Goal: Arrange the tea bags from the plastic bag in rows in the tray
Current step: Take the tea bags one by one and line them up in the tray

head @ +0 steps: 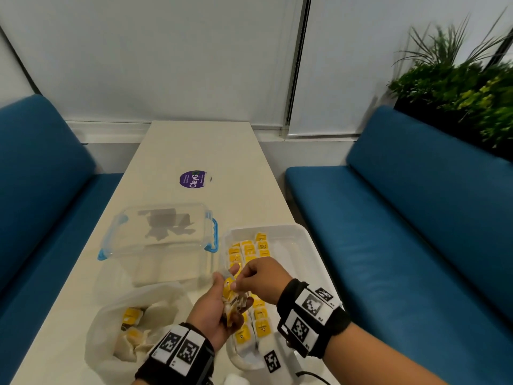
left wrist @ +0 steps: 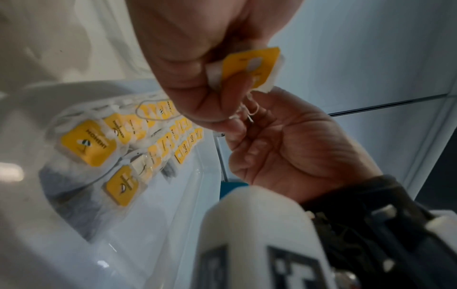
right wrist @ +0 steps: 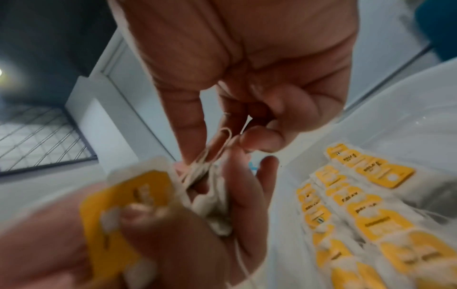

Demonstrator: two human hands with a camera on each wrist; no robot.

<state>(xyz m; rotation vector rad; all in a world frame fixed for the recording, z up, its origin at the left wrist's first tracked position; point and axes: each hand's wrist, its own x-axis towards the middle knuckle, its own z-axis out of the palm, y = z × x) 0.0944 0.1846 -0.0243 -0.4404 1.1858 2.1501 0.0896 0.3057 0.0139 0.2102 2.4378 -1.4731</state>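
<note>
My left hand (head: 222, 304) hovers over the near part of the white tray (head: 301, 240) and grips a small bunch of tea bags (head: 234, 302) with yellow tags (left wrist: 252, 66). My right hand (head: 255, 279) is just above it and pinches a loop of tea bag string (right wrist: 222, 140) between thumb and fingertips. Rows of yellow-tagged tea bags (head: 249, 250) lie along the tray's left side, with more (head: 259, 320) near its front. The translucent plastic bag (head: 111, 329) lies open at the lower left and holds more tea bags (head: 131, 315).
A clear lidded container (head: 158, 234) with blue clips stands behind the bag, left of the tray. A purple round sticker (head: 194, 179) sits farther up the beige table (head: 200, 145). Blue benches (head: 402, 218) flank both sides; a plant (head: 466, 87) is at the far right.
</note>
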